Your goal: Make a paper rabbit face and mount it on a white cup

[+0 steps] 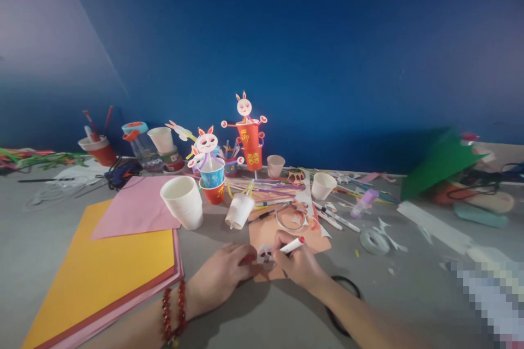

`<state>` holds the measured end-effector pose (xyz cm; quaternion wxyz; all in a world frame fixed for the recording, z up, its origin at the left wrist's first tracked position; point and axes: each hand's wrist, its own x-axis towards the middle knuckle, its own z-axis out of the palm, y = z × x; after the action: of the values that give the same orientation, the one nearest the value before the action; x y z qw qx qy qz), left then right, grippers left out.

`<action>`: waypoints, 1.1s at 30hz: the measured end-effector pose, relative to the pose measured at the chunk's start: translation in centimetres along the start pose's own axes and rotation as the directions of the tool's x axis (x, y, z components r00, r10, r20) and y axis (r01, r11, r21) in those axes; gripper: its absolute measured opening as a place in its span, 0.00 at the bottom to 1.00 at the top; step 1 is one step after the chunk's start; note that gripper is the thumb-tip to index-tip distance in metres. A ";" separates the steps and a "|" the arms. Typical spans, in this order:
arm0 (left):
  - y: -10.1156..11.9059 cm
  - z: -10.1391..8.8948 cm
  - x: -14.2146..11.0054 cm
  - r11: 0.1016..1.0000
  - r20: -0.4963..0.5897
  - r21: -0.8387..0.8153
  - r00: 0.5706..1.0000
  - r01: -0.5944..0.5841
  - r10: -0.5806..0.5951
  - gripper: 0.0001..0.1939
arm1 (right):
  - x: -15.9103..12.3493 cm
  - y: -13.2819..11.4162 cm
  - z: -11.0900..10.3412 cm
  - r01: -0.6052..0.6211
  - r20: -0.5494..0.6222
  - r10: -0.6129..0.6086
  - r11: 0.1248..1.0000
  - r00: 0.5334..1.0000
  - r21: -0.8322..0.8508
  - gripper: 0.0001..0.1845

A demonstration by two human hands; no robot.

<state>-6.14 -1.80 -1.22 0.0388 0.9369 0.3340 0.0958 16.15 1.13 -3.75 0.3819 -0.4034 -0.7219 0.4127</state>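
A small white paper face with dark eyes and pink markings lies on an orange sheet. The curled fingers of my left hand pinch its left edge; a red bead bracelet circles that wrist. My right hand grips a white marker with a red end, slanted over the face's right side. The marker's tip is hidden behind my fingers. Just beyond my hands is a white cup lying tilted with sticks through it. Farther back stand a red cup figure and a blue cup figure, both with rabbit faces.
Yellow paper and pink paper are stacked at left beside a large white cup. To the right are a tape roll, a glue stick, paper scraps and a black ring. Several pens and pipe cleaners lie behind.
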 end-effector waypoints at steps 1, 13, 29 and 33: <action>0.0 0.0 0.0 1.000 0.001 -0.002 1.000 0.000 0.000 0.21 | 0.0 0.1 0.0 -0.001 0.004 0.002 1.000 1.000 -0.007 0.09; 0.0 0.1 -0.1 1.000 0.008 -0.006 1.000 -0.010 0.010 0.21 | 0.1 -0.2 -0.1 -0.011 -0.004 0.011 1.000 1.000 -0.015 0.09; 0.0 0.1 -0.1 1.000 -0.018 0.005 1.000 -0.008 0.008 0.21 | 0.1 -0.1 -0.1 -0.001 -0.006 0.001 1.000 1.000 -0.019 0.09; 0.0 0.0 0.0 1.000 -0.018 0.003 1.000 -0.006 0.006 0.19 | -0.1 0.0 0.0 -0.014 -0.003 0.014 1.000 1.000 -0.009 0.09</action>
<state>-6.18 -1.80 -1.24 0.0340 0.9370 0.3318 0.1040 16.14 1.06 -3.77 0.3783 -0.4108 -0.7204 0.4113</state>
